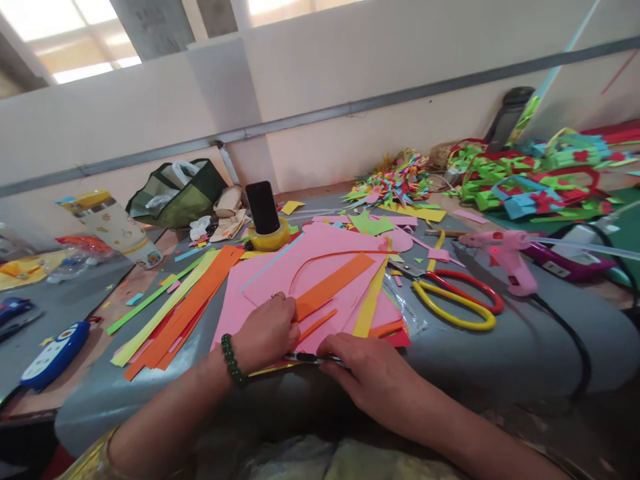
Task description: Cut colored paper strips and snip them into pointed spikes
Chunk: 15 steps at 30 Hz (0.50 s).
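Observation:
My left hand, with a green bead bracelet at the wrist, is closed at the near end of a wide orange paper strip. Its fingertips are partly hidden. My right hand is closed round a slim, black-and-silver pen-like tool at the front edge of the paper stack; its exact kind is unclear. Beneath both hands lie pink paper sheets. A thin orange sliver rests between the hands. A yellow strip lies beyond my right hand.
Scissors with red and yellow handles and a pink glue gun lie right. Orange strips lie left. Behind stand a phone on a yellow tape roll, a paper-scrap heap and a tilted tumbler.

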{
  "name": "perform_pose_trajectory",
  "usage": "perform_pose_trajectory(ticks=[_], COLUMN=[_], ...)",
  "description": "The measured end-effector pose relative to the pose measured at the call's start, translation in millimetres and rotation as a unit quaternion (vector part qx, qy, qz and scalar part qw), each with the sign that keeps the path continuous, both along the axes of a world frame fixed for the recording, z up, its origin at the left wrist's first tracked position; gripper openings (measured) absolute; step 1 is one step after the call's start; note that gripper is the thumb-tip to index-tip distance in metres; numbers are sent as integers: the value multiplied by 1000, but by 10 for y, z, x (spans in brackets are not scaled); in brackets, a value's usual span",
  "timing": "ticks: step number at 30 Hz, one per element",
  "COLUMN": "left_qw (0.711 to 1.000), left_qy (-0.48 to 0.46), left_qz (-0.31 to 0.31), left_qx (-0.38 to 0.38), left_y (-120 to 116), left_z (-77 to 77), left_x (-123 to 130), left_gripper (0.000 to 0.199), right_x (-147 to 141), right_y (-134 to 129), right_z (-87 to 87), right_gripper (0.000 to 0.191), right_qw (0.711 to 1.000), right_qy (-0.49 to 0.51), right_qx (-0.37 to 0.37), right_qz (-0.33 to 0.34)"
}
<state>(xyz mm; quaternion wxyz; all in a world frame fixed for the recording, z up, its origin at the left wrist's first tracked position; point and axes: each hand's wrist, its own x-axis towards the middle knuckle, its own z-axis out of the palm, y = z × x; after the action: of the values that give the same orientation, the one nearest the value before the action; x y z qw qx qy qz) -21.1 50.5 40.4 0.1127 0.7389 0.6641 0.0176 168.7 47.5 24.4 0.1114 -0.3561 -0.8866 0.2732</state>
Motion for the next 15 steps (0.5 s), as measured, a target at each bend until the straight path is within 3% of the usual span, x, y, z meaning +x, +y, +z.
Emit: perform_pose_trajectory(ticks=[6,10,13,15], left_qw=[999,998,999,999], left_qy=[-44,-56,-38,-33], left_qz=[28,-6,-16,-13], left_qx=[1,-11,-3,0], left_y=[8,19,39,54], left_z=[40,16,-38,-42], left_x=[41,93,136,146], left_gripper=[11,19,5,8], right_x=[10,-8,-11,-7], right_y=[13,13,12,10], right_z=[-6,-17,-35,-44], right_gripper=[14,16,12,10], right_qw=[1000,1000,1000,1000], right_qy=[9,13,4,-3], right_qx=[10,7,15,25], right_qz=[3,7,2,-1])
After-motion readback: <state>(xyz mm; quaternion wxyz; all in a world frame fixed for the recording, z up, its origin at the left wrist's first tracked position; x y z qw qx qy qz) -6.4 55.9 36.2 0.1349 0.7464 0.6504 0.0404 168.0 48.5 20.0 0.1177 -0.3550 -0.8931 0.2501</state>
